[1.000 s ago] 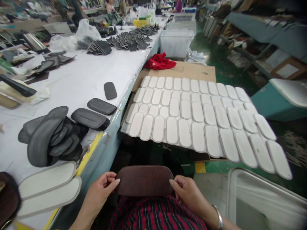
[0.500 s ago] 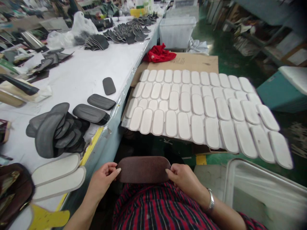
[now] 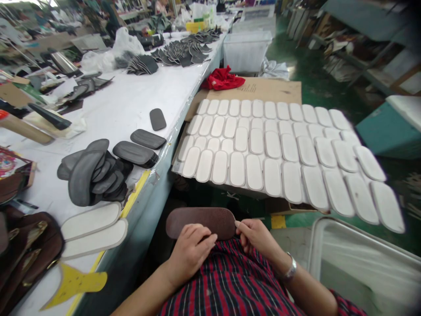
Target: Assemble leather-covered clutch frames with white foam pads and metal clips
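Just beyond your striped shirt point(image 3: 237, 281), your left hand point(image 3: 190, 251) lies over the near edge, its grip unclear, and your right hand point(image 3: 255, 235) pinches the right end of the brown piece point(image 3: 201, 216), which runs lengthwise left to right.

Our left forearm point(image 3: 148, 289) slants up and inward from the bottom edge, the left wrist point(image 3: 171, 274) almost straight. Our left grip point(image 3: 190, 251) is palm down, its back turned up to us, loosely spread, with fingers point(image 3: 194, 230) side by side and gently bent, the left thumb point(image 3: 208, 240) pointing right. Our right forearm point(image 3: 314, 289) angles in from the lower right. Our right grip point(image 3: 256, 237) makes a firm pinch, its right thumb point(image 3: 242, 225) reaching left above curled fingers. Our two grips are near each other but apart.
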Demonstrator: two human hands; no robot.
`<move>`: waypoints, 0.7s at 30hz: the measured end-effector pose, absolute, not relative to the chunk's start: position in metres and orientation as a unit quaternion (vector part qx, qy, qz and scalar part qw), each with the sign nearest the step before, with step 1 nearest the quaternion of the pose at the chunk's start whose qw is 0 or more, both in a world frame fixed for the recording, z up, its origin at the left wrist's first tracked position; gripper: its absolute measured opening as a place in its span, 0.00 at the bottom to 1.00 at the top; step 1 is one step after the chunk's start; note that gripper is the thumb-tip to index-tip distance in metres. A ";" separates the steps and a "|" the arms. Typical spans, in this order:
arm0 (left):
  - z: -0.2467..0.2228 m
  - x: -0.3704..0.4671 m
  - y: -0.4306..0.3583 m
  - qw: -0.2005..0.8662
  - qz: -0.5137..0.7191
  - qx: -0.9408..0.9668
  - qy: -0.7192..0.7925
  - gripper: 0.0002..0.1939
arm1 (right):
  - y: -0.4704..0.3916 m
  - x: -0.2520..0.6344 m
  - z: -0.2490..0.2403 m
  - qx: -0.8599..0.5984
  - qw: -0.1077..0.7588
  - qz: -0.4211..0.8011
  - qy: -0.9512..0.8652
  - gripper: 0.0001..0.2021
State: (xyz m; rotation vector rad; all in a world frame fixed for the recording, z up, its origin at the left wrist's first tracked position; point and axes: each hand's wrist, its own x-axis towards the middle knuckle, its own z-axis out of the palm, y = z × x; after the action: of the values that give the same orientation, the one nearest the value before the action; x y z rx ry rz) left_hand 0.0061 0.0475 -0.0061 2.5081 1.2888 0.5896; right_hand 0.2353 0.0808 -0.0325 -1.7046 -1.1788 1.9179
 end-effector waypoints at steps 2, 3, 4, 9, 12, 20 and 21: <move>-0.011 0.020 0.049 0.136 0.188 0.884 0.407 0.12 | 0.077 0.238 -0.035 -0.593 0.188 0.680 -0.388 0.18; -0.013 0.023 0.051 0.135 0.186 0.889 0.397 0.12 | 0.075 0.239 -0.037 -0.590 0.204 0.684 -0.378 0.19; -0.014 0.026 0.053 0.132 0.186 0.892 0.390 0.12 | 0.073 0.240 -0.039 -0.587 0.220 0.685 -0.370 0.19; -0.015 0.028 0.058 0.120 0.198 0.900 0.370 0.11 | 0.068 0.242 -0.049 -0.591 0.273 0.672 -0.352 0.18; -0.017 0.028 0.057 0.124 0.184 0.903 0.368 0.12 | 0.068 0.240 -0.048 -0.596 0.286 0.652 -0.370 0.17; -0.022 0.033 0.052 0.115 0.195 0.894 0.386 0.13 | 0.072 0.229 -0.035 -0.619 0.205 0.543 -0.529 0.16; -0.022 0.034 0.052 0.113 0.206 0.889 0.394 0.13 | 0.073 0.229 -0.034 -0.621 0.195 0.539 -0.535 0.15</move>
State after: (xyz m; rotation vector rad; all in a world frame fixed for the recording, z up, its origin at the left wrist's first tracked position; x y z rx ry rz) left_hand 0.0336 0.0523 -0.0223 2.6070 1.1557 0.6047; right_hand 0.2285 0.0730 -0.0345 -1.7392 -1.4983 1.5118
